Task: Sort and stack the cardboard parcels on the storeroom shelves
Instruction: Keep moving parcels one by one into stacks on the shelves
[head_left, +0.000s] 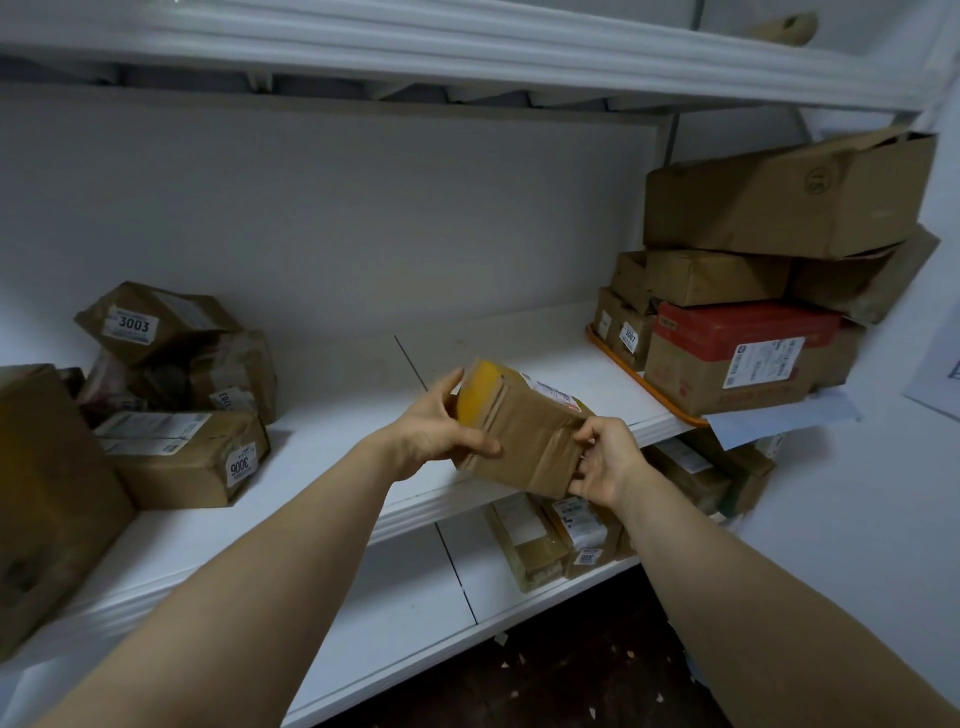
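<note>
White storeroom shelves (337, 395) fill the view against a pale wall, with a dark floor below. On the middle shelf, far left, stands a big box (47, 493). Beside it lies a loose pile: its top parcel (156, 322) is tilted and labelled 3003, and in front is a flat one (182, 457) labelled 3006, the number turned on its side. In the centre, the held parcel (524, 431) hangs tilted in the air just before the middle shelf's front edge, resting on nothing. The left hand (436, 431) clamps its left end, thumb across the near face and fingers behind by the yellow tape; the right hand (605, 462) pinches the lower right corner. The parcel is small, creased brown cardboard, and I judge it light and stiff enough to keep its shape, though soft at the dents. The glossy tape may slip, so the bare cardboard ends are the better hold. Its white label with a red patch is too small to read. To the right, an orange tray (631, 371) bears the foot of a stack: a small box (631, 338) marked 3007, a red-topped box (727, 358) with an unreadable shipping label, and a large box (779, 202) on top bearing a circled mark I cannot read. More parcels (535, 545) lie on the lower shelf.
</note>
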